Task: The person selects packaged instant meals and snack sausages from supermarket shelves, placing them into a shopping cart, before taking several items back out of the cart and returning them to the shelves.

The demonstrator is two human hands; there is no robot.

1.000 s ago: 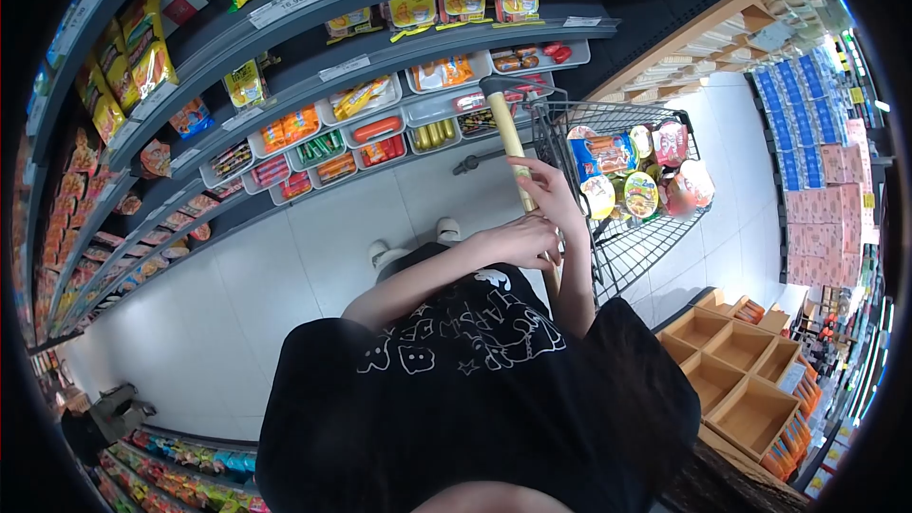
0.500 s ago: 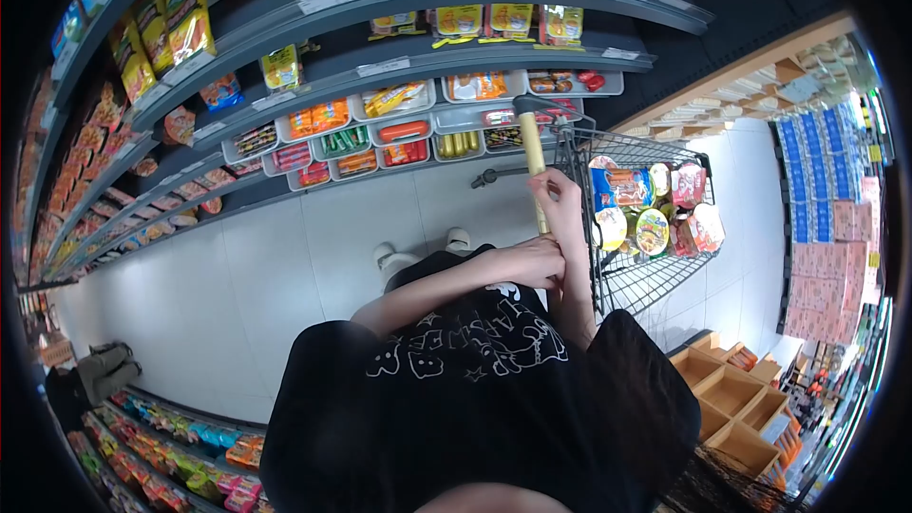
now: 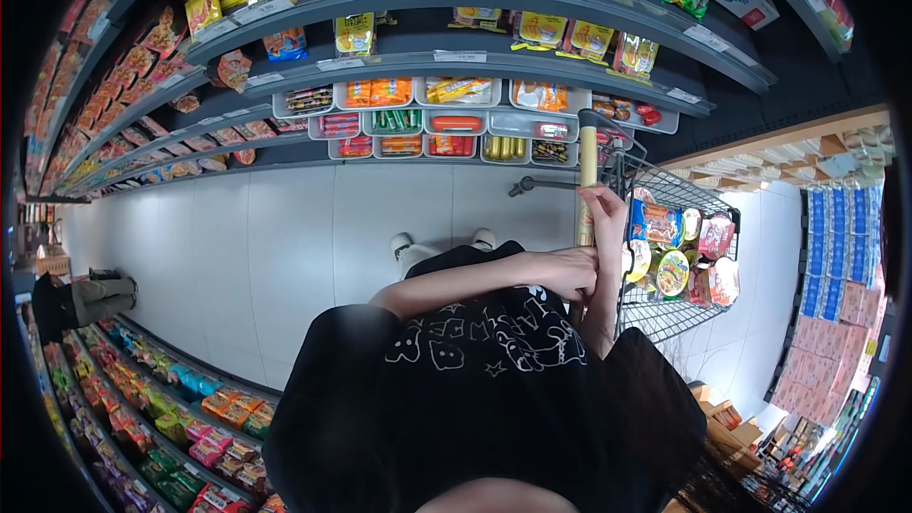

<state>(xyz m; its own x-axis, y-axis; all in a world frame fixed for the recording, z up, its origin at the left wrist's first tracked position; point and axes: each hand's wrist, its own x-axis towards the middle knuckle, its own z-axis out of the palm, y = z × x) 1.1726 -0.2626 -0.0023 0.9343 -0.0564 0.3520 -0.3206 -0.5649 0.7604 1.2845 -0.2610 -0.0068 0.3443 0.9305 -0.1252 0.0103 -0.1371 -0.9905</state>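
My right hand is closed at the upper part of the pale yellow cart handle, its fingertips bent against the bar. Lower on the same handle, my left hand is curled over it, close against my right wrist; its fingertips are partly hidden. The wire shopping cart stands to the right of my hands. Inside it are a blue packet of sausages, a green-rimmed cup and several red and white cups.
Curved shelves with snack packets and trays of sausages run ahead. Pale floor lies between them and shelves at the lower left. A person is far left. Stacked boxes stand right; wooden bins lower right.
The view has turned, so the shelves ahead, the cart and my hands sit farther right in the picture. Both hands stay at the handle. More of the lower-left shelves shows, less of the wooden bins.
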